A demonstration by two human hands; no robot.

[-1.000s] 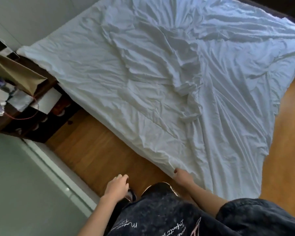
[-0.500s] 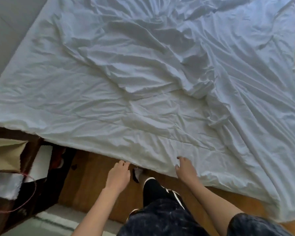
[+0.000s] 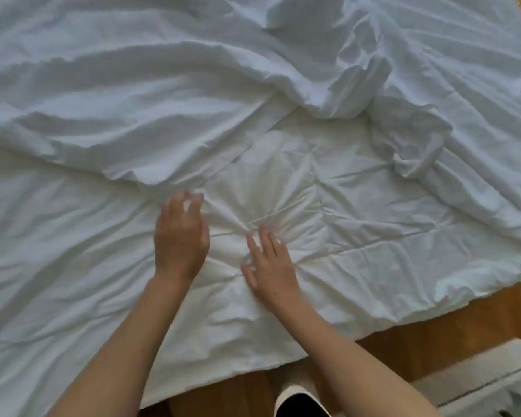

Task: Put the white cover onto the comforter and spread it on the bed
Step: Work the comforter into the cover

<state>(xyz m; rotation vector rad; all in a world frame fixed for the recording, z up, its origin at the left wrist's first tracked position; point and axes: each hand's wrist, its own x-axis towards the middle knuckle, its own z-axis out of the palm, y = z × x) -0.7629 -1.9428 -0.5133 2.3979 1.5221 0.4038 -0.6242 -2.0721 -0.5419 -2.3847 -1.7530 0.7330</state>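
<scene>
Gripping nothing firmly on either side. Left hand (image 3: 181, 239) laid on the white cover (image 3: 373, 236), fingers bent loosely at a gathered fold just beyond the knuckles; whether cloth is pinched there cannot be told, fingertips blurred. Right hand (image 3: 271, 269) just right of the left hand, palm down, fingers straight and spread, pressing flat on the cover where creases radiate outward. Cover spread wide across the frame, rumpled, with a raised ridge of folds beyond the left hand running toward upper right. Comforter not told apart from the cover. Near edge of the cover hanging over wooden floor (image 3: 433, 347), below and right of the right hand. Black-and-white shoe (image 3: 298, 401) on the floor, below the right hand.
</scene>
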